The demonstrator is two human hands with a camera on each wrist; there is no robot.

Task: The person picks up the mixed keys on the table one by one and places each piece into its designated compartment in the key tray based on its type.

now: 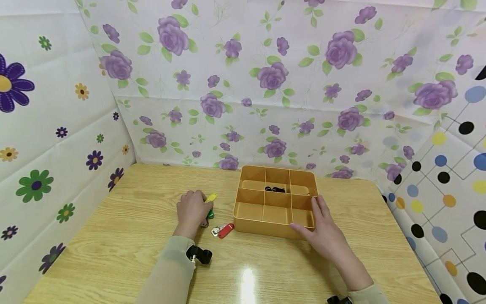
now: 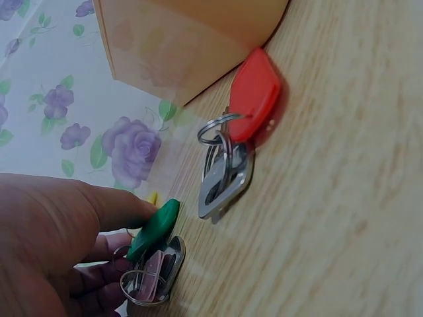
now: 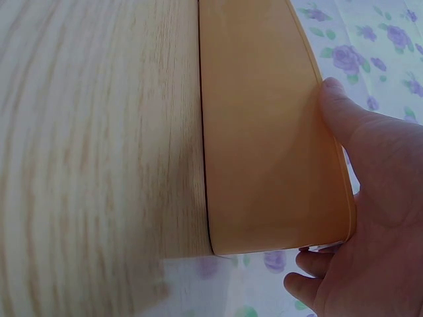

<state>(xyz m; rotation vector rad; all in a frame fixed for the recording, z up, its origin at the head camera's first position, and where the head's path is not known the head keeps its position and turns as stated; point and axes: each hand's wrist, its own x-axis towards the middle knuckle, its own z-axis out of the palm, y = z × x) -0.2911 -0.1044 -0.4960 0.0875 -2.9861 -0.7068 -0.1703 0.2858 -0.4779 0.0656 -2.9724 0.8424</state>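
Note:
On the left of the table my left hand (image 1: 191,209) pinches a yellow key tag (image 1: 211,197) at its fingertips. Just below that hand lies a green key tag (image 2: 157,231) with a ring and small metal piece. A red key tag (image 1: 226,230) with a silver ring and metal piece lies between the hand and the box. My right hand (image 1: 326,230) holds the front right corner of the orange-tan divided box (image 1: 265,228), thumb on the front rim and fingers along the right side. Small black objects (image 1: 278,190) lie in its back middle compartment.
The wooden table (image 1: 125,236) carries the box near its back edge. A purple-flowered sheet (image 1: 212,105) hangs right behind it, with patterned sheets at both sides. Dark wrist mounts (image 1: 199,255) sit at the wrists.

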